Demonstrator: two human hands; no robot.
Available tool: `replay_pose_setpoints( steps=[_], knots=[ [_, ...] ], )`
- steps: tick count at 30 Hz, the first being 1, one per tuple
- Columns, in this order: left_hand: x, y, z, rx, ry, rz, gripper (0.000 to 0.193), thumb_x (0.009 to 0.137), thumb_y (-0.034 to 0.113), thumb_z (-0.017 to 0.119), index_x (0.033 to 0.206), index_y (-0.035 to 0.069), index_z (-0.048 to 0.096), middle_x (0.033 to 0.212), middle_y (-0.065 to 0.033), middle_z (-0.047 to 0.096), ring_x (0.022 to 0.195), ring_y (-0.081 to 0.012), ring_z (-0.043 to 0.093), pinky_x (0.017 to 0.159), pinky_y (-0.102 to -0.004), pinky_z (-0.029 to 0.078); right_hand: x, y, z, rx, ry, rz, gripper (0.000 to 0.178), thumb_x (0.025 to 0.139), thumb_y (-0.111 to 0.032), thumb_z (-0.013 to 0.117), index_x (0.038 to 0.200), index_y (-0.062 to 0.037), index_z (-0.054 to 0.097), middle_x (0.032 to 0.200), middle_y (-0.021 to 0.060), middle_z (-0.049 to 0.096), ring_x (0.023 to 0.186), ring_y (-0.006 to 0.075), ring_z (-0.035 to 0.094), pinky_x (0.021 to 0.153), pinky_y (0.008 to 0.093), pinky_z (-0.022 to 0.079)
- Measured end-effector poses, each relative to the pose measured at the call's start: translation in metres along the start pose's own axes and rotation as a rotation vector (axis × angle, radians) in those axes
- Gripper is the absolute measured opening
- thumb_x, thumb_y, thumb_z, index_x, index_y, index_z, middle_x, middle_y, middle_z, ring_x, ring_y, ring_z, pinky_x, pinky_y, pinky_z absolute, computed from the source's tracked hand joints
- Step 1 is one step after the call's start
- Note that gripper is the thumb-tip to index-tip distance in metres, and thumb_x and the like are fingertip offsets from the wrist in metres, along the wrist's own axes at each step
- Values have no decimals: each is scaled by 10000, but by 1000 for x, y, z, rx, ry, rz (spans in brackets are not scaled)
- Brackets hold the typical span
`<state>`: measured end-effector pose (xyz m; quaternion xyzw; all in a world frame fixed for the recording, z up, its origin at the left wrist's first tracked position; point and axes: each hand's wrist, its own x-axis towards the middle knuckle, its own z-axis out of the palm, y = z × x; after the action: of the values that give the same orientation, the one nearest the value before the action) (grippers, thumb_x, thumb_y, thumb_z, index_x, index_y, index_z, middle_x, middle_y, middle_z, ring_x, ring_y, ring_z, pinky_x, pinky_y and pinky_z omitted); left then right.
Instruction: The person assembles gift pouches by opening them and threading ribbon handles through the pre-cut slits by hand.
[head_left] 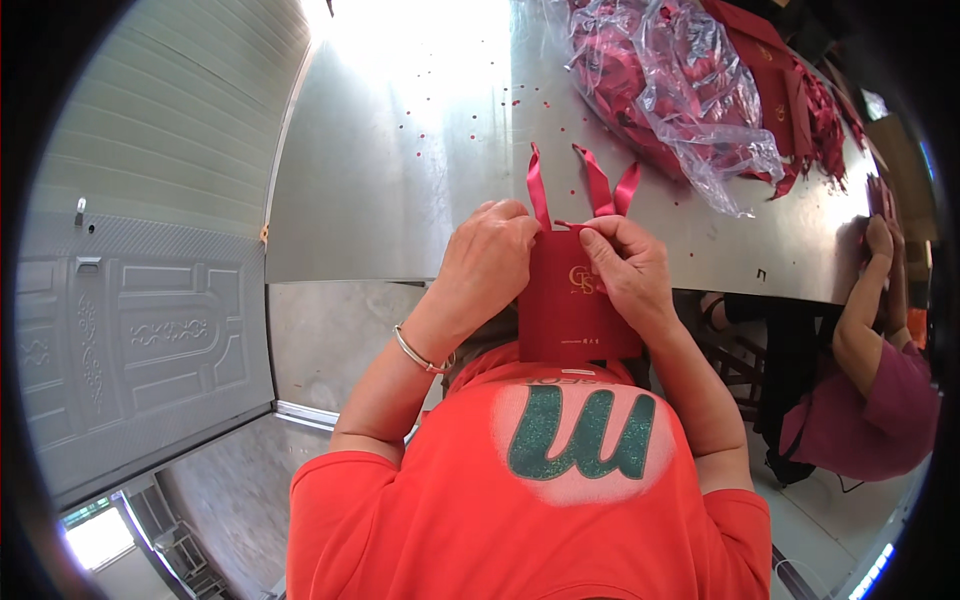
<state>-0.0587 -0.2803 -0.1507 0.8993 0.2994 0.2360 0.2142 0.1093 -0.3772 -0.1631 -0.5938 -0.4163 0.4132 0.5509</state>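
A small dark red paper gift bag point(562, 322) with gold print is held upright at the table's near edge, against my chest. My left hand point(488, 258) is closed at its top left corner, fingertips pressed together beside a red satin ribbon point(536, 188). Whether that ribbon is also pinched is hidden by the fingers. Thumb and fingers of my right hand point(634, 272) grip the bag's top right edge. Beyond them, another looped red ribbon point(597, 182) rises from the bag's top and lies toward the table. A short ribbon end shows between both hands.
On the metal table point(390, 215) lie scattered small red dots point(474, 118). A clear plastic bag point(690, 95) full of red ribbons sits at the far right, beside stacked red paper bags point(775, 85). Another person point(865, 400) works at the right edge. A grey door point(150, 350) stands left.
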Motion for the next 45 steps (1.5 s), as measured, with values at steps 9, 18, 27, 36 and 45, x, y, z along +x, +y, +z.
replay_pose_setpoints(
  steps=[9, 18, 27, 36, 45],
  knots=[
    [13, 2, -15, 108, -213, -34, 89, 778, 57, 653, 850, 46, 704, 902, -106, 674, 852, -306, 645, 735, -391, 519, 2, -3, 3, 62, 38, 33, 126, 948, -56, 600, 1008, 10, 690, 674, -57, 560, 586, 3, 473, 513, 176, 381],
    [19, 11, -29, -268, -220, -8, 82, 769, -17, 662, 841, 20, 673, 787, -90, 667, 716, -225, 645, 630, -312, 513, 2, 0, 2, 57, 56, 44, 127, 948, -50, 592, 1016, 11, 679, 698, -13, 626, 630, 22, 551, 577, 179, 442],
    [27, -4, -28, -440, -597, -285, 249, 830, 26, 601, 1068, -33, 644, 830, -159, 698, 697, -250, 675, 640, -340, 519, 0, 2, 1, 104, 53, -38, 156, 954, -68, 600, 1073, -5, 679, 728, 5, 652, 656, 30, 577, 594, 167, 447],
    [40, -15, -29, -857, -892, -468, 216, 913, -16, 544, 1116, -67, 598, 680, -19, 581, 455, -61, 503, 432, -219, 395, -1, 4, 0, 123, 29, -29, 197, 979, -70, 552, 1132, 0, 654, 759, 15, 652, 556, 2, 486, 493, 153, 375],
    [36, -29, -18, -1271, -867, -703, 146, 940, 19, 543, 1046, -73, 579, 713, -33, 582, 400, -68, 489, 355, -189, 306, -4, -8, -6, 305, -1, 78, 216, 983, -41, 505, 1154, 1, 629, 790, 52, 668, 523, 10, 459, 478, 153, 358]
  ],
)
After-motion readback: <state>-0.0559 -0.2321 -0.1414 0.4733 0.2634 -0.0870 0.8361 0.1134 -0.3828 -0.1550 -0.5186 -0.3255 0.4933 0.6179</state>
